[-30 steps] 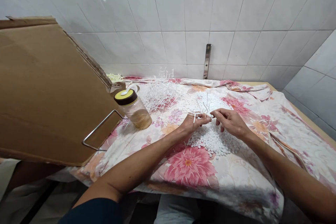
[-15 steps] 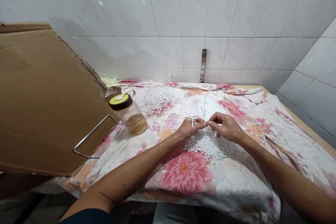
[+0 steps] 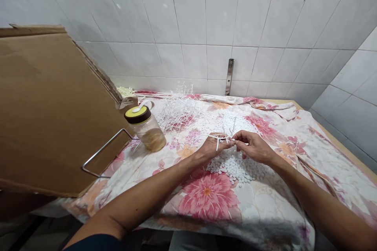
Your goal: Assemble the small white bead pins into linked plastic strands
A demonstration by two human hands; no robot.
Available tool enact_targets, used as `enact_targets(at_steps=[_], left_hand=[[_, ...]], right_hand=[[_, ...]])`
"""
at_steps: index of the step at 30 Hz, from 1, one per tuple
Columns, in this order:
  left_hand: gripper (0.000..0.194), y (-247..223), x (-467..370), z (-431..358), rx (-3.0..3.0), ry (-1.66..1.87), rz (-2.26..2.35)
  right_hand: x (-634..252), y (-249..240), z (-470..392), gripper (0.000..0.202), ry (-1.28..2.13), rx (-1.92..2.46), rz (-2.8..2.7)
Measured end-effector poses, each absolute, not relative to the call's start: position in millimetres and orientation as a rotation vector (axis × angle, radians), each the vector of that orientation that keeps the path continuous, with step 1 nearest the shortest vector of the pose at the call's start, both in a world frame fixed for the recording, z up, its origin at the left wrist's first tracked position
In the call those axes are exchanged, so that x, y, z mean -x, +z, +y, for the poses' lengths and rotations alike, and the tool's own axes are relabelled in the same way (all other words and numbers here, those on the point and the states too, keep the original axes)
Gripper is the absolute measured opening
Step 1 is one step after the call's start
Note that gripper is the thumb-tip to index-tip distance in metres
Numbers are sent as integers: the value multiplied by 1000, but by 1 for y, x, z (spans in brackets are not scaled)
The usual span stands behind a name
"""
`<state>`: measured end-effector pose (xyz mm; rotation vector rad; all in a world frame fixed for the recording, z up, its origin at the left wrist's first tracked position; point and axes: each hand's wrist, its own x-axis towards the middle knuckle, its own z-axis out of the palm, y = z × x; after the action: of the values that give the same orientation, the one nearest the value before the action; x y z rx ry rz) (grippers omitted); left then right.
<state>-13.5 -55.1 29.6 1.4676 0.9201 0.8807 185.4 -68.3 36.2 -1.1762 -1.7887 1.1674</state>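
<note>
My left hand (image 3: 216,148) is closed on a white branched plastic piece (image 3: 218,139) whose thin prongs stick up and out past the fingers. Close against it, my right hand (image 3: 252,147) pinches at the fingertips, where a small white bead (image 3: 232,141) seems to sit by the branched piece. Both hands are held just over a spread of small white beads (image 3: 238,168) on a flowered cloth (image 3: 209,192). Behind my left hand lies a tangled heap of thin white branched pieces (image 3: 178,111).
A clear jar (image 3: 151,135) with a yellow and black lid holds a brownish liquid. A big cardboard box (image 3: 55,113) stands at the left, a bent metal wire handle (image 3: 103,153) beside it. The tiled wall (image 3: 188,19) closes off the back, with a metal bracket (image 3: 229,76).
The view has tilted up slightly. My hands stay together; the branched piece has turned a little in my left hand, and more of its prongs show between the fingertips.
</note>
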Motion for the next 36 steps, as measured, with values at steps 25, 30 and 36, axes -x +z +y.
enact_targets(at_steps=[25,30,36], left_hand=[[53,27,11,-52,-1425,953,973],[58,29,14,-52,-1458,893,961],[58,25,16,-52,-1540,793,1052]], right_hand=[[-211,26,-49,19,336,1410,-1919],[-195,30,-63,22,539,1205,-2017],[-189,36,-68,17,622,1217,-2018]])
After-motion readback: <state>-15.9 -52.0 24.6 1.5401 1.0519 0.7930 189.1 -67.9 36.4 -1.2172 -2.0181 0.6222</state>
